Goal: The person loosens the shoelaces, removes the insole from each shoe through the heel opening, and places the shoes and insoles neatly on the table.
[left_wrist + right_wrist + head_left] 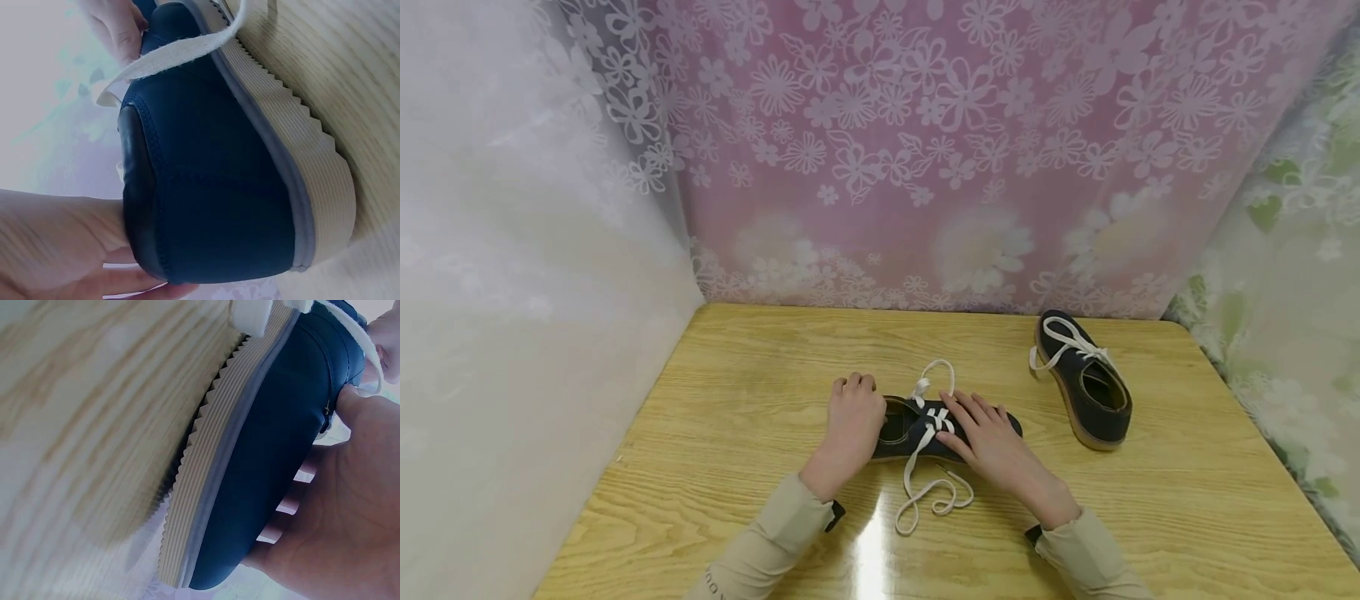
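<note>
A navy lace-up shoe lies sole down on the wooden table, its toe to the right in the head view. My left hand grips the heel at the collar; in the left wrist view it reaches over the rim of the shoe. On the front of the shoe rests my right hand, fingers spread across the toe beside the lacing. The right wrist view shows its palm over the upper of the shoe. A loose white lace trails onto the table towards me, and another end loops out on the far side.
The matching navy shoe stands at the back right of the wooden table, toe away from me, white laces draped over it. A pink floral curtain hangs along the back edge, with pale sheets at both sides.
</note>
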`<state>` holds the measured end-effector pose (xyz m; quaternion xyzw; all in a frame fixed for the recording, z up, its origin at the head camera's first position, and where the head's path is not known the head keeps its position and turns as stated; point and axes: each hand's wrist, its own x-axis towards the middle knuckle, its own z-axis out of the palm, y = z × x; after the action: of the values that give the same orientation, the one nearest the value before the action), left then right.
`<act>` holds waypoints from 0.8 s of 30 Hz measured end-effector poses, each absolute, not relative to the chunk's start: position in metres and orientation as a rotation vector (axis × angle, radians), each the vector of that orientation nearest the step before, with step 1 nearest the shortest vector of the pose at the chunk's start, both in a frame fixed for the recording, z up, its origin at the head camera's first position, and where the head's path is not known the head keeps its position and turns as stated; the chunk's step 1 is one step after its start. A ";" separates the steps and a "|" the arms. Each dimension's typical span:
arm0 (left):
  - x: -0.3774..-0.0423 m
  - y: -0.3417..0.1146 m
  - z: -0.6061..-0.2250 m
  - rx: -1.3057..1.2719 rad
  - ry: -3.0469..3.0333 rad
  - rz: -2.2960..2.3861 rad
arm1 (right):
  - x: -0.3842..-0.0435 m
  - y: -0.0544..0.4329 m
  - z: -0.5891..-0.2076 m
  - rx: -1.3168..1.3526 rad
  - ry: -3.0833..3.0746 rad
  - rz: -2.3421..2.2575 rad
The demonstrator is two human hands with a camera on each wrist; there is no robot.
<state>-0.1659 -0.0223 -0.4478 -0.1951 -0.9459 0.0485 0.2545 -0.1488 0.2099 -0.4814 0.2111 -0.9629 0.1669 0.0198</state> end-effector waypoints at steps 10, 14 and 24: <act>-0.166 -0.021 -0.440 -0.528 -2.696 -0.013 | -0.148 0.211 -0.480 0.642 -2.972 0.495; -0.166 -0.022 -0.441 -0.574 -2.688 -0.020 | -0.148 0.210 -0.479 0.640 -2.984 0.515; -0.182 -0.039 -0.443 -0.732 -2.554 -0.188 | -0.149 0.209 -0.480 0.651 -3.005 0.506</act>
<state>-0.1817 -0.0393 -0.4425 -0.2669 -0.9317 -0.0687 0.2368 -0.1495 0.2093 -0.4803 0.2090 -0.9643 0.1623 0.0129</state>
